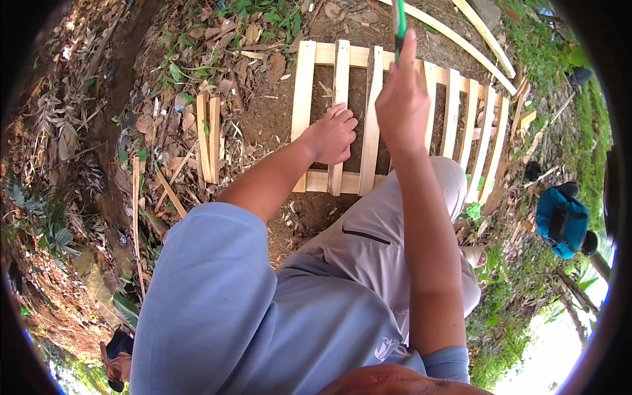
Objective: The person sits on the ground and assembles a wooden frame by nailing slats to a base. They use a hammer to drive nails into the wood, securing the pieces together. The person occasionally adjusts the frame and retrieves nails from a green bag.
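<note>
A ladder-like frame of pale wooden slats (372, 118) nailed or laid across two rails (355, 57) lies on the ground in front of me. My left hand (332, 136) is closed round the second wooden slat (341, 72) from the left, near its middle. Above the frame, my right hand (403, 105) grips a tool with a green and black handle (401, 26). The tool's far end runs out of the picture at the top, so its kind is hidden. My bent leg covers part of the frame's near rail.
Loose wooden strips (208, 138) lie among dry leaves on the left. Longer strips (454, 38) lie beyond the frame at the upper right. A teal and black bundle (561, 220) sits on the grass at right. Part of another person (118, 359) shows at lower left.
</note>
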Motion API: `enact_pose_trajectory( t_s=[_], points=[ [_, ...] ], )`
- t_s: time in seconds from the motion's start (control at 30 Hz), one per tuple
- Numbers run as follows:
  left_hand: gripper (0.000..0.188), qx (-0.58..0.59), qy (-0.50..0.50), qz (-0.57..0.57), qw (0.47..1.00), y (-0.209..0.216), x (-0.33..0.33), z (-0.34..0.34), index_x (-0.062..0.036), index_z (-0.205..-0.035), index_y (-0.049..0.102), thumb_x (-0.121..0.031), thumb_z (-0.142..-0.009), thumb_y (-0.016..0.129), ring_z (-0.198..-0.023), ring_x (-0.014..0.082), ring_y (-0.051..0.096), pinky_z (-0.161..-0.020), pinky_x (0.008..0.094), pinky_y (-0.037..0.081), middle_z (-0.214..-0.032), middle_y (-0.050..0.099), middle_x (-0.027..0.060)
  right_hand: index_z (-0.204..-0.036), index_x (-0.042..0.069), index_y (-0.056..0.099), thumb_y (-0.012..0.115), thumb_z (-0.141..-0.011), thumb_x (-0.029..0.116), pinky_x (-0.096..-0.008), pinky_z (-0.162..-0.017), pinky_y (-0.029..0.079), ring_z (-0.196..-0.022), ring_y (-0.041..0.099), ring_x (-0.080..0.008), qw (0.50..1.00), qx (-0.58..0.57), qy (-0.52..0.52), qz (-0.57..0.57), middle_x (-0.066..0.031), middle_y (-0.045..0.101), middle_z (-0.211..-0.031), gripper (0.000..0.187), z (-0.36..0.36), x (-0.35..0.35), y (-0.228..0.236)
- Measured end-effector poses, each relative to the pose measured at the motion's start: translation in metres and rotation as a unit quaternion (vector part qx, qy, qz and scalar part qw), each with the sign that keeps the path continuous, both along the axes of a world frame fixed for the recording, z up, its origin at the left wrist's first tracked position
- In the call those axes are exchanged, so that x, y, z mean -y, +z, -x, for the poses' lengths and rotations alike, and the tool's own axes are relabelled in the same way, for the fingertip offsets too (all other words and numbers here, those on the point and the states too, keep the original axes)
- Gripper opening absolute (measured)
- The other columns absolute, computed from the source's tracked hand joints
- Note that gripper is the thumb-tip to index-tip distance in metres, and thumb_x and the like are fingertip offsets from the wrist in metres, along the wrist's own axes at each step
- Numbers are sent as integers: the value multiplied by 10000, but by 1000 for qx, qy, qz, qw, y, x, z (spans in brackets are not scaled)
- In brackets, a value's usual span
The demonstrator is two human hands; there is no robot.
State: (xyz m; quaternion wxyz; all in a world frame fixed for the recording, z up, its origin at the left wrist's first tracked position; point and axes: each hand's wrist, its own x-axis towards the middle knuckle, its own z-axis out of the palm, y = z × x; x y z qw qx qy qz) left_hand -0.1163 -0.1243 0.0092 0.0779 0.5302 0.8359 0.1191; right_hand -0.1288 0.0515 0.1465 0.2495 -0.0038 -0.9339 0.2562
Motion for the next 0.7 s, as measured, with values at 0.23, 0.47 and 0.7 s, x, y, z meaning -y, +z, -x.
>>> enact_pose_trajectory(
  t_s=[0.23,0.47,0.7],
  points=[
    [245,-7,-3,6,1000,1,-2,0,-59,-883,750,-286,-846,666,-1244,313,528,-1263,539,287,-1078,617,111,-1580,74,512,626,-999,41,-525,-624,564,-673,732,-408,963,266,36,-31,-249,710,-753,593,-32,-11,-32],
    [283,-8,4,18,1000,1,1,-1,-75,-924,781,-314,-865,641,-1281,307,532,-1273,528,276,-1108,638,117,-1612,57,453,613,-1026,47,-465,-573,568,-662,738,-342,1000,2,-3,29,-214,709,-784,608,-5,5,0],
    [281,-30,8,-8,999,-5,0,0,-75,-907,777,-316,-863,639,-1276,304,533,-1272,527,275,-1102,638,116,-1599,59,475,634,-1014,60,-478,-575,575,-651,736,-366,971,239,27,-12,-234,725,-795,606,-26,1,-49]
  ],
)
